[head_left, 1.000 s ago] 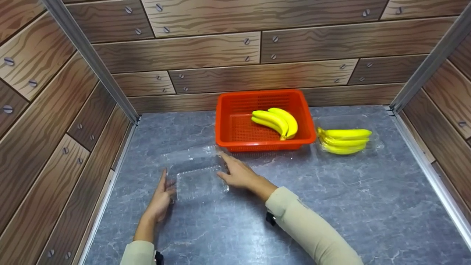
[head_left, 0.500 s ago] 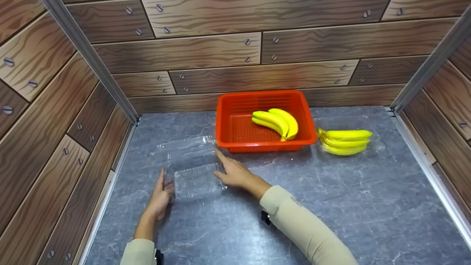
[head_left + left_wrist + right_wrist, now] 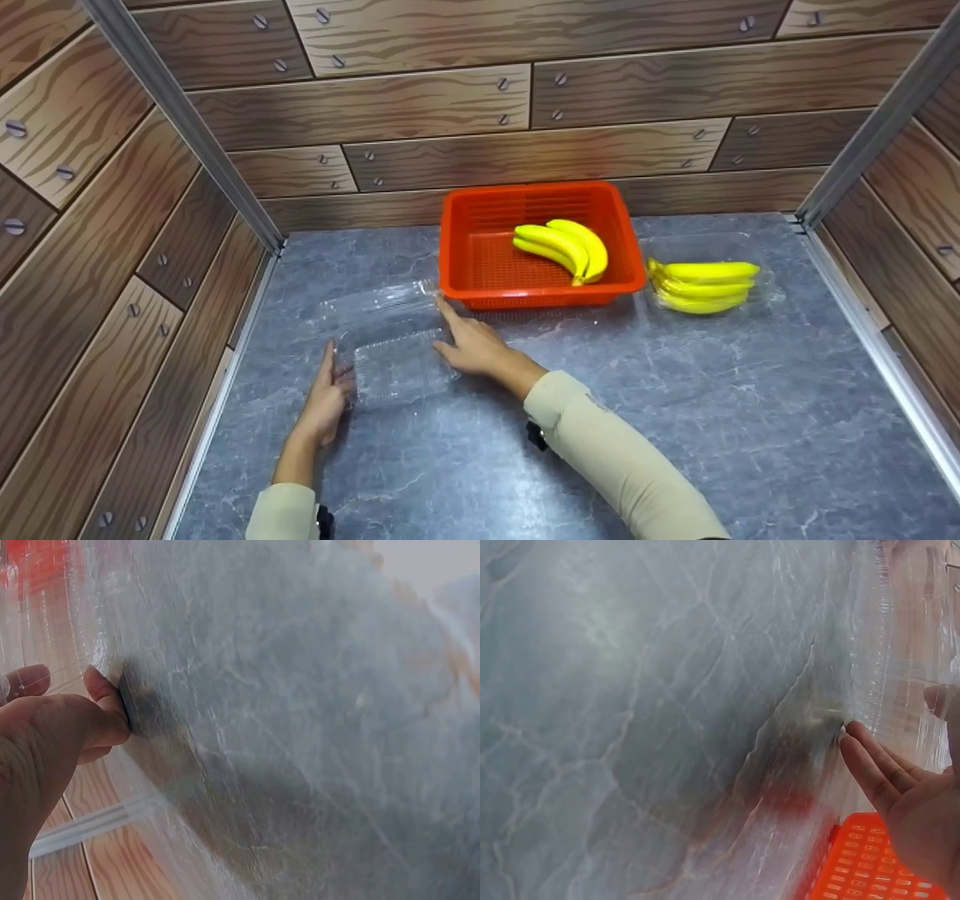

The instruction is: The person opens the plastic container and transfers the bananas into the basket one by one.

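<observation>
A clear plastic clamshell container (image 3: 397,371) lies opened out on the table, its lid (image 3: 379,304) toward the back wall. My left hand (image 3: 324,405) rests along the container's left side, index finger pointing forward. At the right side my right hand (image 3: 478,346) reaches in, fingers extended along the edge near the lid. In the left wrist view, the left hand (image 3: 56,727) has its fingertips at the clear plastic. The right wrist view has the right hand (image 3: 915,795) with straight fingers touching or very near the container's wall.
An orange-red basket (image 3: 480,291) holding a bunch of bananas (image 3: 562,247) stands at the back, close to my right fingertips. To its right, another bunch of bananas (image 3: 705,286) lies in a second clear container (image 3: 769,289). Wood-patterned walls enclose the table (image 3: 675,405).
The container has shifted slightly left and its lid slightly toward the back. My right hand has moved a little left with it; the left hand has barely moved.
</observation>
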A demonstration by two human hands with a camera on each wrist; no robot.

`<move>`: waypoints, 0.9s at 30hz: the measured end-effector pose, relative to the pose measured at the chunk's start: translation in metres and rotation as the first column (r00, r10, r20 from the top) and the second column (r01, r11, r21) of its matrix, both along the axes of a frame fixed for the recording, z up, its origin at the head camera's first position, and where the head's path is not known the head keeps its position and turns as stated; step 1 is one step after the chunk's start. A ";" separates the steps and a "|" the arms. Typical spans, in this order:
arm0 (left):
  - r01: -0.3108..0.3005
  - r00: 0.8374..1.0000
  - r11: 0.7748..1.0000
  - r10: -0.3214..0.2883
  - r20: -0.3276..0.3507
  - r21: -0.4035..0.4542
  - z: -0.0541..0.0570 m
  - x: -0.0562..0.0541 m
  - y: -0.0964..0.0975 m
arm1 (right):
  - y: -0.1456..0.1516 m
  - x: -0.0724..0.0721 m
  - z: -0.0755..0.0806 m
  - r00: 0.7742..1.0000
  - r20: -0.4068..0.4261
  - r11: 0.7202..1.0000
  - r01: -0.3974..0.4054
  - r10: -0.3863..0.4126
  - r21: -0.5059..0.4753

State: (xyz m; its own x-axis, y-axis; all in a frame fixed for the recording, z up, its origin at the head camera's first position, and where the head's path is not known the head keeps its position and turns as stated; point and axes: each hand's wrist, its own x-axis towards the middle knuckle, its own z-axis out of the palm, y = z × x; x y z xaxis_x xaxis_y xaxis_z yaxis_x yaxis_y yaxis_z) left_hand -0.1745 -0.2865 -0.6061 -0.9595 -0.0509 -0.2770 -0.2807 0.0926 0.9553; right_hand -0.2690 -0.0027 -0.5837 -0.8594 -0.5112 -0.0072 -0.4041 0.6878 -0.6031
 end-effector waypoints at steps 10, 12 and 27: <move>0.000 1.000 1.000 0.000 -0.003 0.000 0.002 -0.003 0.000 | -0.003 -0.009 0.006 1.000 0.016 0.998 0.001 -0.002 0.057; 0.005 1.000 1.000 -0.005 0.002 0.001 0.003 -0.004 -0.001 | -0.004 -0.011 0.007 1.000 0.021 0.998 -0.003 0.001 0.069; -0.026 0.999 0.999 0.025 0.027 0.021 0.001 -0.008 -0.011 | -0.016 -0.014 0.003 0.997 0.068 0.999 0.030 -0.027 -0.031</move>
State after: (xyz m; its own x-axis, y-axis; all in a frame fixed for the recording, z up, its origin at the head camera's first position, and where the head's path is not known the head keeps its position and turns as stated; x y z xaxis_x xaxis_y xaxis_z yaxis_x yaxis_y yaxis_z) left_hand -0.1822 -0.2972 -0.6054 -0.9501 -0.0692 -0.3041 -0.3085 0.0652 0.9490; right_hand -0.2832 -0.0189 -0.5808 -0.8718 -0.4874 -0.0497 -0.3420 0.6782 -0.6504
